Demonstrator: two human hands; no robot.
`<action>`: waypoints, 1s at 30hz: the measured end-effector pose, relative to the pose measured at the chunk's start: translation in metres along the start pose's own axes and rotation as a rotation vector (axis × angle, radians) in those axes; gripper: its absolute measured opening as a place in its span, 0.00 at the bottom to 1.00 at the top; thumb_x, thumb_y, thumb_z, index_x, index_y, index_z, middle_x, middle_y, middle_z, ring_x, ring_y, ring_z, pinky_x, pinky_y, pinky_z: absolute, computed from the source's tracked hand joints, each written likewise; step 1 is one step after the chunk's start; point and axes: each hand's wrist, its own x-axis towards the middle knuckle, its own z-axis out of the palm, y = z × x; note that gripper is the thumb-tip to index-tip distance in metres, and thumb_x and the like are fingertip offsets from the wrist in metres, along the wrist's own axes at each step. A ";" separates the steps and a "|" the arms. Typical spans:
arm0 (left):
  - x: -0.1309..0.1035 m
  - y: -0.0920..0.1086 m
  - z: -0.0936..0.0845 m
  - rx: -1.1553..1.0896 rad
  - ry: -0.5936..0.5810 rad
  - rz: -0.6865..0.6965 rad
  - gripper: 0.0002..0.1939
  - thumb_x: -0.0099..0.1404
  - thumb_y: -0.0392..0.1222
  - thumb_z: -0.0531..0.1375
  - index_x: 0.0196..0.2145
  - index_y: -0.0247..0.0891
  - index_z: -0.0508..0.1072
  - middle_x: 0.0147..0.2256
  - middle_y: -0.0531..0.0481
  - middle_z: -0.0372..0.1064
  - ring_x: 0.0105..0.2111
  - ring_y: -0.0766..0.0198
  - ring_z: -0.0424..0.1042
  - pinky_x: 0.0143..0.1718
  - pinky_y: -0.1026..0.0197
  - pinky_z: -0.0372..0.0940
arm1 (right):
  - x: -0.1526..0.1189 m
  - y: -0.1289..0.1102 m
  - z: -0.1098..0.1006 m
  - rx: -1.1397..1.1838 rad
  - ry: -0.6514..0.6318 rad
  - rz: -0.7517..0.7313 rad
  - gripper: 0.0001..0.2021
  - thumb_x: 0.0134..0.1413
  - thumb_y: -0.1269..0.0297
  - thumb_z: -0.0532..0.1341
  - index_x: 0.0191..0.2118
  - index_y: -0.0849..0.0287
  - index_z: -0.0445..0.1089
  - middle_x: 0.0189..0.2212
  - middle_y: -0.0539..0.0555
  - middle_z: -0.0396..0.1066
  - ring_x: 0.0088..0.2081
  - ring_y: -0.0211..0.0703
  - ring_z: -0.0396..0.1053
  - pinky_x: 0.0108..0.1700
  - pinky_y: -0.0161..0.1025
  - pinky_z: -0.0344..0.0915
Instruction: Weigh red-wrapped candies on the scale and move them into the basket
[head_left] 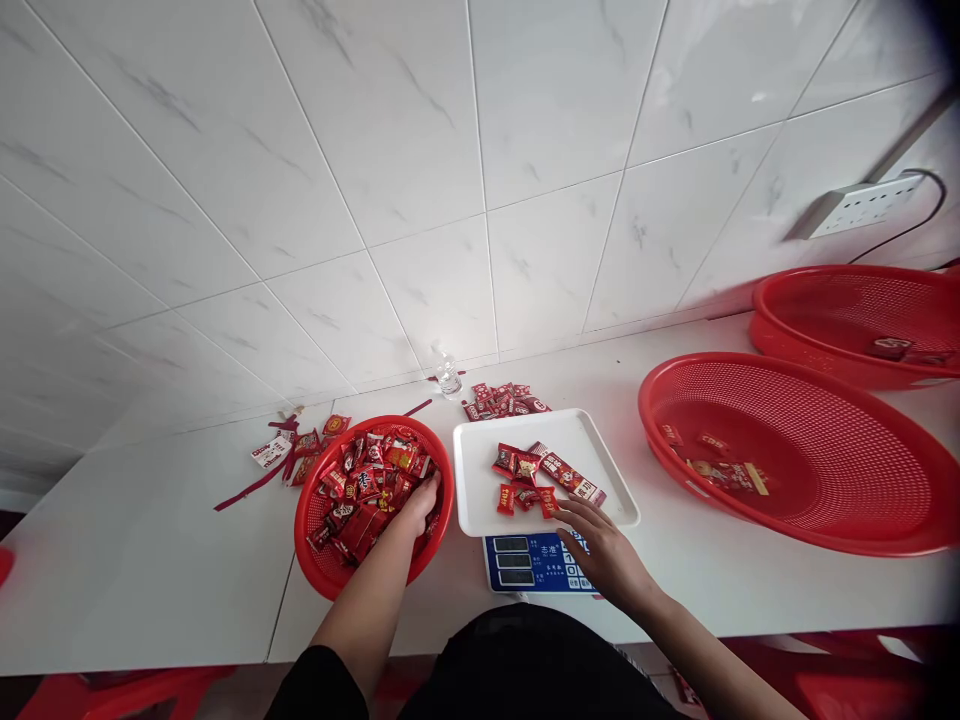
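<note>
Counter (150, 560) is carrying a red basket (315, 568) and white tray (480, 470). With forearm (371, 595) slanting, my left hand (420, 508) is resting among the basket's sweets (367, 485), its grip hidden; my right hand (604, 555) is hovering palm-down, fingers (577, 513) loosely parted, seemingly holding nothing, beside tray packets (526, 470).

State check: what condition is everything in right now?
Small basket: well filled with sweets.
White tray: on scale, partly loaded.
Scale: reading illegible.
Left hand: in small basket, grip unclear.
Right hand: open, over tray's near edge.
Large front basket: few packets.
Large rear basket: few packets.
Bottle: upright.
</note>
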 end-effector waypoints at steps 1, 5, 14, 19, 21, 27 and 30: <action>-0.001 0.002 -0.001 -0.045 -0.015 -0.050 0.30 0.58 0.65 0.47 0.46 0.39 0.68 0.43 0.41 0.71 0.41 0.55 0.71 0.39 0.54 0.68 | 0.000 0.000 0.000 0.001 -0.001 0.000 0.15 0.57 0.57 0.51 0.45 0.52 0.70 0.46 0.55 0.70 0.52 0.52 0.64 0.50 0.51 0.65; -0.005 0.010 -0.004 -0.204 -0.052 -0.177 0.31 0.56 0.66 0.49 0.43 0.38 0.68 0.41 0.42 0.72 0.38 0.57 0.72 0.35 0.57 0.69 | 0.000 0.001 -0.001 0.006 -0.006 -0.003 0.15 0.57 0.58 0.51 0.44 0.53 0.70 0.45 0.56 0.71 0.50 0.52 0.65 0.49 0.51 0.66; -0.008 0.022 -0.002 -0.408 -0.089 -0.223 0.24 0.57 0.60 0.54 0.40 0.37 0.69 0.39 0.43 0.73 0.37 0.59 0.72 0.36 0.59 0.68 | 0.003 -0.003 -0.005 0.021 -0.032 0.000 0.15 0.58 0.58 0.50 0.44 0.54 0.70 0.45 0.57 0.71 0.48 0.51 0.67 0.48 0.50 0.66; -0.011 0.019 -0.005 -0.475 -0.079 -0.182 0.21 0.59 0.55 0.55 0.42 0.37 0.69 0.39 0.44 0.73 0.36 0.61 0.72 0.36 0.61 0.67 | 0.002 -0.003 -0.006 0.032 -0.030 0.011 0.14 0.58 0.59 0.50 0.44 0.53 0.70 0.45 0.56 0.71 0.48 0.50 0.67 0.48 0.49 0.67; -0.011 0.019 -0.006 -0.484 -0.069 -0.170 0.20 0.59 0.53 0.56 0.44 0.37 0.68 0.39 0.44 0.72 0.35 0.62 0.72 0.35 0.62 0.67 | 0.002 -0.003 -0.006 0.035 -0.025 0.012 0.14 0.58 0.59 0.50 0.44 0.53 0.70 0.45 0.56 0.71 0.47 0.50 0.68 0.47 0.48 0.68; -0.011 0.023 -0.004 -0.431 -0.070 -0.131 0.24 0.55 0.56 0.59 0.45 0.41 0.67 0.40 0.45 0.71 0.36 0.60 0.71 0.33 0.62 0.65 | 0.002 -0.006 -0.008 0.048 -0.024 0.007 0.13 0.57 0.59 0.51 0.44 0.52 0.70 0.45 0.55 0.71 0.46 0.48 0.69 0.45 0.46 0.69; -0.011 0.024 -0.004 -0.367 -0.067 -0.075 0.24 0.52 0.57 0.61 0.44 0.45 0.67 0.40 0.48 0.71 0.35 0.63 0.70 0.31 0.64 0.64 | 0.002 -0.008 -0.010 0.051 -0.031 0.012 0.13 0.57 0.60 0.51 0.44 0.53 0.69 0.44 0.55 0.71 0.46 0.48 0.69 0.45 0.46 0.69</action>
